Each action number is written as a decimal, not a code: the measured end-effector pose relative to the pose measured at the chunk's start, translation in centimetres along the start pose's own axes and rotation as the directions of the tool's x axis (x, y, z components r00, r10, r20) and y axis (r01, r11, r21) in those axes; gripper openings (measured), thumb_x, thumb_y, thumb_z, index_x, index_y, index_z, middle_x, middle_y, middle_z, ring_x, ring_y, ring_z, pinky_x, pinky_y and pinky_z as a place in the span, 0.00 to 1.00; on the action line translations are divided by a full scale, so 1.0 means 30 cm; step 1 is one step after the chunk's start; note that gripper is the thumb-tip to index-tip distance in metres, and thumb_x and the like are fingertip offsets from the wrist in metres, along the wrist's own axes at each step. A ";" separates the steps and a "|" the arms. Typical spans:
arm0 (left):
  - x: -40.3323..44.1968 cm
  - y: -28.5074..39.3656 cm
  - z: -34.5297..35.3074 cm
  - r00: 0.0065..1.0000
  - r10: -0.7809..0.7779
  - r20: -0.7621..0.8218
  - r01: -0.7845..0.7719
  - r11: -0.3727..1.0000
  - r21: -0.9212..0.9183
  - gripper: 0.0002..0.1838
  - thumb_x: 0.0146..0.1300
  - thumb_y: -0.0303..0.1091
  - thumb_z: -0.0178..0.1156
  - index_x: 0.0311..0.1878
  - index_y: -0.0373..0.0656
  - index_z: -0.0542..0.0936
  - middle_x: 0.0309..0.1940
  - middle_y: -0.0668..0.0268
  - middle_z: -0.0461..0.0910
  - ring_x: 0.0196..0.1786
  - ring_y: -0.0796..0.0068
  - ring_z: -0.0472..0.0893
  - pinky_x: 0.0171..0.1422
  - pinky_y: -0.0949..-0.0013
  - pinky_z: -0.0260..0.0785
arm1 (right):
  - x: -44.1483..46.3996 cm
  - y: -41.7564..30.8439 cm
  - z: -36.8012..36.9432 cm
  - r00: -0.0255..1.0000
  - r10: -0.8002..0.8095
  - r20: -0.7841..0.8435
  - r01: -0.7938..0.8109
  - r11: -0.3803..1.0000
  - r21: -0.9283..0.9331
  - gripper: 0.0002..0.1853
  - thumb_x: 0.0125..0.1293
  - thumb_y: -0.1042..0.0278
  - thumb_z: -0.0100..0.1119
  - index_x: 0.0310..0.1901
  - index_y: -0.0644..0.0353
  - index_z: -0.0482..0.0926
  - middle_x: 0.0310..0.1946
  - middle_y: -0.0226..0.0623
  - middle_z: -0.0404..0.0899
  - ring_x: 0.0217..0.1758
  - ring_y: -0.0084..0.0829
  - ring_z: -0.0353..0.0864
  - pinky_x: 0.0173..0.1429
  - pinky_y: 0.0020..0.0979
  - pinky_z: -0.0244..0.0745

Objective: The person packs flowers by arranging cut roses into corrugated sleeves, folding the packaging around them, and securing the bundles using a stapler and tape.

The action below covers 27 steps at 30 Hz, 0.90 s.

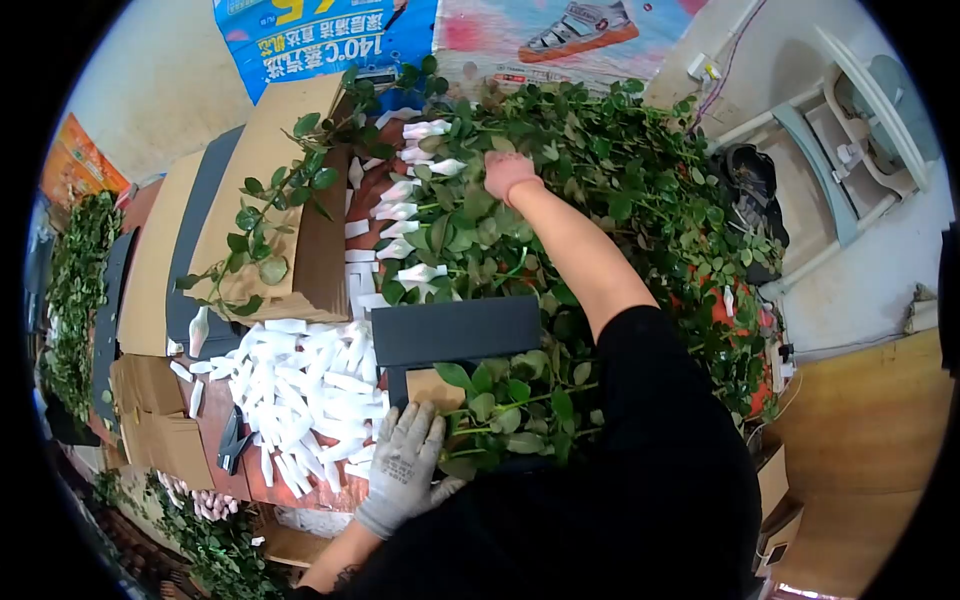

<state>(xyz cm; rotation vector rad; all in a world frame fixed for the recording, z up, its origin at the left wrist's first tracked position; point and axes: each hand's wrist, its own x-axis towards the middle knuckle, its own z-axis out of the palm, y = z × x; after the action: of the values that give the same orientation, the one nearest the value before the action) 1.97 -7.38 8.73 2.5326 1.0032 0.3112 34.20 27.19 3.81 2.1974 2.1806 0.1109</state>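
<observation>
My left hand (404, 468), in a grey work glove, lies with fingers stretched out over the edge of a small brown cardboard piece (436, 390). This piece sits in front of a dark grey cardboard sheet (456, 331). Leafy rose stems (530, 412) lie to its right. Farther off, my right hand (510, 176), in a pinkish glove, is closed among leaves; its fingertips are partly hidden, and I cannot make out what it grips. Left of it, rose buds in white sleeves (398, 212) lie in a row, their stems pointing right.
Loose white foam sleeves (305, 390) form a pile left of my left hand, with a black stapler (233, 440) beside it. Stacked brown cardboard (270, 190) stands behind. A large heap of rose foliage (640, 165) covers the right side. A white chair (840, 150) stands beyond.
</observation>
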 end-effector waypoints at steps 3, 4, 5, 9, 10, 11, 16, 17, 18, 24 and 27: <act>0.001 -0.012 0.012 1.000 -0.012 0.018 0.013 0.999 -0.044 0.43 0.48 0.55 0.65 0.60 0.31 0.66 0.62 0.41 0.63 0.65 0.40 0.64 0.69 0.39 0.50 | -0.031 0.054 0.038 0.956 -0.265 -0.124 0.226 0.938 -0.263 0.12 0.64 0.68 0.42 0.41 0.53 0.78 0.36 0.35 0.80 0.43 0.33 0.79 0.45 0.33 0.73; 0.003 -0.010 0.020 1.000 -0.018 0.019 0.019 0.998 -0.059 0.43 0.48 0.55 0.65 0.60 0.31 0.66 0.62 0.41 0.63 0.65 0.40 0.64 0.69 0.39 0.50 | -0.076 0.071 -0.036 0.910 -0.348 -0.225 0.269 0.908 -0.320 0.11 0.64 0.68 0.43 0.38 0.52 0.79 0.32 0.31 0.80 0.41 0.32 0.79 0.41 0.31 0.73; 0.001 -0.008 0.022 1.000 -0.012 0.001 0.012 0.998 -0.064 0.44 0.46 0.54 0.66 0.60 0.31 0.67 0.62 0.42 0.64 0.65 0.42 0.64 0.69 0.41 0.50 | -0.120 0.097 -0.127 0.863 -0.402 -0.306 0.248 0.865 -0.437 0.10 0.64 0.67 0.45 0.34 0.50 0.78 0.27 0.27 0.79 0.37 0.30 0.80 0.36 0.31 0.74; 0.006 -0.021 0.013 0.999 -0.032 -0.027 0.030 0.996 -0.085 0.44 0.43 0.54 0.69 0.58 0.31 0.69 0.61 0.44 0.66 0.65 0.45 0.64 0.71 0.44 0.50 | -0.197 0.226 -0.585 0.877 -0.273 -0.397 0.050 0.871 -0.489 0.16 0.65 0.67 0.45 0.53 0.49 0.75 0.34 0.41 0.81 0.40 0.37 0.81 0.44 0.37 0.76; 0.004 -0.024 0.014 0.999 -0.028 -0.018 0.026 0.996 -0.089 0.44 0.43 0.54 0.69 0.58 0.31 0.69 0.60 0.44 0.66 0.65 0.46 0.64 0.70 0.44 0.50 | -0.196 0.253 -0.691 0.870 -0.231 -0.435 0.046 0.918 -0.395 0.20 0.63 0.66 0.48 0.58 0.49 0.73 0.38 0.45 0.80 0.43 0.42 0.79 0.49 0.40 0.74; 0.004 -0.027 0.014 1.000 -0.021 -0.009 0.020 0.996 -0.086 0.44 0.43 0.55 0.69 0.58 0.31 0.69 0.60 0.44 0.66 0.65 0.46 0.64 0.70 0.44 0.50 | -0.193 0.310 -0.771 0.792 -0.299 -0.533 0.099 0.923 -0.372 0.21 0.63 0.65 0.50 0.58 0.51 0.73 0.41 0.49 0.79 0.43 0.46 0.78 0.50 0.42 0.73; 0.019 -0.043 0.010 0.999 -0.032 0.029 0.035 0.993 -0.115 0.44 0.44 0.56 0.68 0.57 0.31 0.70 0.60 0.45 0.67 0.65 0.47 0.65 0.70 0.44 0.51 | -0.160 0.143 -0.977 0.779 -0.121 -0.615 0.001 0.981 -0.193 0.14 0.63 0.74 0.49 0.49 0.61 0.77 0.41 0.46 0.80 0.51 0.40 0.76 0.64 0.37 0.64; 0.021 -0.042 0.012 0.999 -0.030 0.029 0.032 0.994 -0.101 0.44 0.44 0.57 0.68 0.57 0.32 0.71 0.60 0.46 0.67 0.65 0.47 0.65 0.70 0.44 0.51 | -0.005 0.233 -0.926 0.699 -0.263 -0.665 0.121 0.960 -0.252 0.15 0.58 0.74 0.51 0.48 0.59 0.75 0.43 0.48 0.78 0.51 0.44 0.76 0.60 0.40 0.66; 0.023 -0.042 0.013 0.999 -0.033 0.029 0.036 0.995 -0.098 0.44 0.44 0.57 0.68 0.57 0.32 0.71 0.60 0.46 0.67 0.65 0.47 0.65 0.70 0.44 0.51 | 0.087 0.286 -0.875 0.594 -0.392 -0.702 0.231 0.919 -0.318 0.16 0.54 0.73 0.53 0.47 0.57 0.74 0.45 0.49 0.76 0.51 0.48 0.75 0.55 0.43 0.69; 0.014 -0.047 0.021 0.999 -0.031 0.010 0.032 0.994 -0.106 0.43 0.41 0.57 0.68 0.56 0.34 0.71 0.58 0.47 0.69 0.63 0.46 0.67 0.68 0.43 0.53 | 0.224 0.100 -0.264 0.793 -0.478 -0.379 0.269 0.831 -0.486 0.20 0.61 0.67 0.42 0.54 0.58 0.74 0.42 0.48 0.80 0.43 0.42 0.81 0.44 0.40 0.76; 0.009 -0.046 0.028 0.999 -0.029 -0.030 0.026 0.994 -0.104 0.43 0.40 0.57 0.68 0.55 0.34 0.71 0.57 0.47 0.69 0.63 0.47 0.66 0.68 0.44 0.53 | 0.122 -0.040 -0.006 0.943 -0.334 0.019 0.327 0.908 -0.262 0.13 0.60 0.66 0.43 0.43 0.53 0.76 0.44 0.37 0.81 0.48 0.37 0.81 0.51 0.37 0.75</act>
<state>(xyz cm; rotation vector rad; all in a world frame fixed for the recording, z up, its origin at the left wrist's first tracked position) 1.62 -6.50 7.39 2.4264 1.0060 0.3854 33.00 30.85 3.96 1.6746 2.3571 0.3916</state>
